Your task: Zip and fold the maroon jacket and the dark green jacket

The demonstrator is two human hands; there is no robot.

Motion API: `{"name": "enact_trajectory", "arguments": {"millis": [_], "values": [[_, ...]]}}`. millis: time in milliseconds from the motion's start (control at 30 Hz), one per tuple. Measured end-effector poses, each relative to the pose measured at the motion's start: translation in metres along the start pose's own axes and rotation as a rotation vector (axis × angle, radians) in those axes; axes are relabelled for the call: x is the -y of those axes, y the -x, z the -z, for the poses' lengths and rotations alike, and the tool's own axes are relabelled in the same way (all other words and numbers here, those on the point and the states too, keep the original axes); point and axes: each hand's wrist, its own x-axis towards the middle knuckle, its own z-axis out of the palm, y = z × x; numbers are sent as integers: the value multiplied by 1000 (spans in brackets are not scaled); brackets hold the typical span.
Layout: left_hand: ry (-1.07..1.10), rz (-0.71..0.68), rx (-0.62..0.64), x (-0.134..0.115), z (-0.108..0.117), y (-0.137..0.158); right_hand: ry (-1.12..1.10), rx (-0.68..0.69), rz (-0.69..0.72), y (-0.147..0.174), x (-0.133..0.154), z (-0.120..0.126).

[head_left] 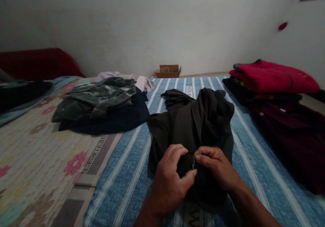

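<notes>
A dark zip-up jacket (185, 122) lies bunched on the striped bedsheet in front of me. My left hand (171, 176) is curled over its lower front, with fabric between thumb and forefinger and the thumb tip beside a small metal zipper pull (193, 162). Opposite it, my right hand (215, 164) pinches the jacket's zip edge between thumb and forefinger, just above the pull. The right hand's other fingers are folded in. Both hands partly cover the jacket's lower part.
A pile of grey-green and navy clothes (101, 98) sits to the left on a floral cover (50, 152). Folded red (274, 78) and maroon (291, 135) garments lie at the right. Beyond the blue striped bedsheet (122, 179) stands an open cardboard box (168, 71) near the wall.
</notes>
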Motion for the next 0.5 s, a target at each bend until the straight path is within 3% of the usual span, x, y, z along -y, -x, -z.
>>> {"name": "enact_trajectory", "arguments": {"millis": [100, 167, 400, 500], "values": [[-206, -97, -153, -4, -5, 4, 21, -92, 19, 0, -1, -3], [-306, -96, -163, -9, -6, 8, 38, -111, 34, 1, 0, -5], [-356, 151, 43, -18, -12, 27, 134, -179, 114, 7, 13, -15], [-334, 272, 74, -16, -13, 24, 184, -201, 153, 8, 15, -16]]}}
